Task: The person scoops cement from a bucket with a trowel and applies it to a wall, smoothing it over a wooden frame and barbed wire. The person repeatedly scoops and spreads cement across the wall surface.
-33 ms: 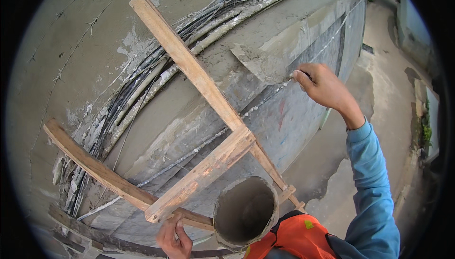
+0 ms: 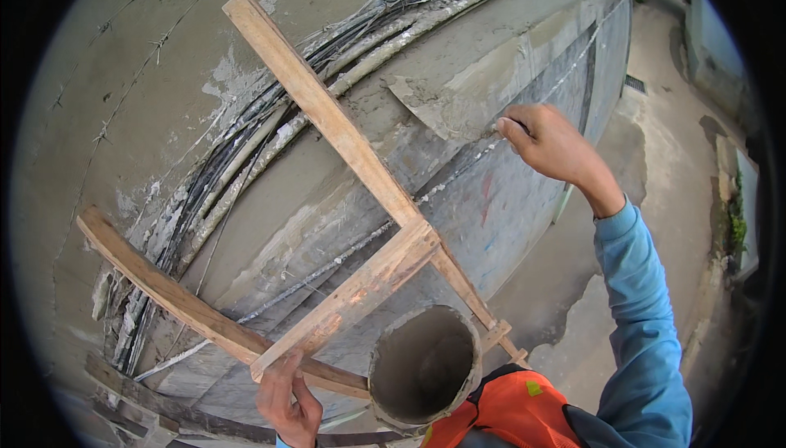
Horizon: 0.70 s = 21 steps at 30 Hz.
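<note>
Head view, looking down along a plastered wall (image 2: 106,79). Left hand (image 2: 288,403) low in the picture, fingers curled around the near end of a short wooden batten (image 2: 352,300), thumb on top; gripped there, it seems, to keep the batten pressed flat and steady against the surface. Batten running up and to the right to meet a long wooden plank (image 2: 327,112), which crosses the wall slantwise from upper left down to lower right; the two touching at the joint, forming a rough T. A third, curved wooden strip (image 2: 176,296) below, coming in from the left edge and passing under the batten near the left hand, likely bracing the frame from beneath.

Right hand (image 2: 553,145) raised well apart from the left, at the upper right, fingers pinched shut on something thin at the wall face; what exactly sits between the fingertips too small to tell, though a taut pale string (image 2: 458,171) runs along the wall straight to that pinch, so probably held there to keep the line tight. Blue sleeve (image 2: 643,317) trailing down to the lower edge.

Bundle of dark cables (image 2: 270,128) caked in mortar, following the ledge behind the plank. Round grey bucket (image 2: 424,364), smeared with cement, just beside the lower end of the batten, within easy reach of both hands. Orange vest (image 2: 516,411) at the bottom edge. Concrete path (image 2: 671,120) off to the right.
</note>
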Each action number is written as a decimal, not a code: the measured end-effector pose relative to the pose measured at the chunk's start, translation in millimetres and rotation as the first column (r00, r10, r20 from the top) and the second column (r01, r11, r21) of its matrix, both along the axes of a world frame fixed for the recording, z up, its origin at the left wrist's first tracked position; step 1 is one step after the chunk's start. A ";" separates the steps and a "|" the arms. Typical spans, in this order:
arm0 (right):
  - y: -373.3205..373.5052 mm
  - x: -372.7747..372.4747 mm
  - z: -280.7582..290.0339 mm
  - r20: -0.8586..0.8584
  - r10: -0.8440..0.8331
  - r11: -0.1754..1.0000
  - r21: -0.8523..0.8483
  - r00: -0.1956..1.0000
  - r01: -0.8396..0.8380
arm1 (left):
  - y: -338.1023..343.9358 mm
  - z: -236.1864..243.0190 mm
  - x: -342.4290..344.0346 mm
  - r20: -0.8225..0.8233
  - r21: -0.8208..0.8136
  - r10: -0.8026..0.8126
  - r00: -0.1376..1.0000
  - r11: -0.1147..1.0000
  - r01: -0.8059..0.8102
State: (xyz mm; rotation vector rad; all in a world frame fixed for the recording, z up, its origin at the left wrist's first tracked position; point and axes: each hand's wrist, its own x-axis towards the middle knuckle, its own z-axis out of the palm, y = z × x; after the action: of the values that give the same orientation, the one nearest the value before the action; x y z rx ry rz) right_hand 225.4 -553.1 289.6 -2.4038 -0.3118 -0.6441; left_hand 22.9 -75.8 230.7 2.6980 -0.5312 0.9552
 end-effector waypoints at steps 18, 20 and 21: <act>31.5 28.6 33.8 -0.042 -0.038 0.995 -0.096 0.998 0.034 | -90.5 161.5 271.0 0.427 0.481 0.257 0.867 0.747 -0.459; 29.5 27.0 33.7 -0.058 -0.021 0.992 -0.128 0.998 0.014 | -96.7 162.9 274.8 0.438 0.515 0.253 0.862 0.716 -0.472; 28.8 25.8 32.9 -0.068 -0.012 0.990 -0.144 0.998 0.002 | -99.7 163.6 276.1 0.434 0.528 0.267 0.861 0.699 -0.483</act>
State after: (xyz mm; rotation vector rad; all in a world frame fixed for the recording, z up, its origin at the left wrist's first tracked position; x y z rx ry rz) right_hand 251.2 -524.3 322.5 -2.5599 -0.3305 -0.5575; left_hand 299.0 -175.5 394.3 3.3534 -0.3923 1.6106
